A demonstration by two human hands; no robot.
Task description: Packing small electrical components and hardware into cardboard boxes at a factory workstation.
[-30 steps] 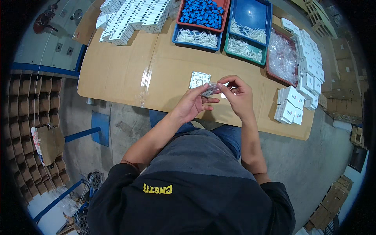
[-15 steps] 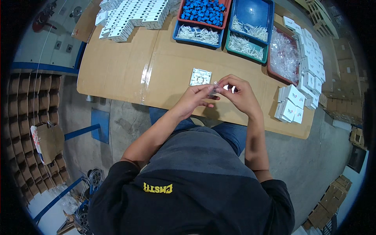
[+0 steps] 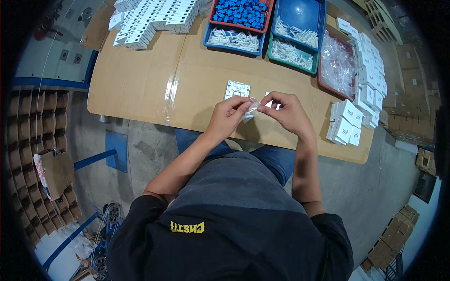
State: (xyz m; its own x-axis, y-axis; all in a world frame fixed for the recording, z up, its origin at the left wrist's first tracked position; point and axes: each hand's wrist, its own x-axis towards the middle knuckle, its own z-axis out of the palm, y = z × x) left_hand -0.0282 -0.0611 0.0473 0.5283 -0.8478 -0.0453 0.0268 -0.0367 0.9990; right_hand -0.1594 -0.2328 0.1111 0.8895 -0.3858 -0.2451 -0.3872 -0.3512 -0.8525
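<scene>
Brown cardboard point(image 3: 136, 84) spreads above a grey floor point(image 3: 347, 196), both hands point(image 3: 225, 116) pinching a clear plastic bag point(image 3: 252, 111) over it.

Left hand point(image 3: 225, 118) and right hand point(image 3: 290, 115) pinching clear bag point(image 3: 251, 112), white plate point(image 3: 237, 88) just beyond

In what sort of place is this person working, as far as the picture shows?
Probably an assembly or packing workshop, judging by the heaped blue plastic pieces, the clear plastic bags and the rows of white box-shaped units.
</scene>
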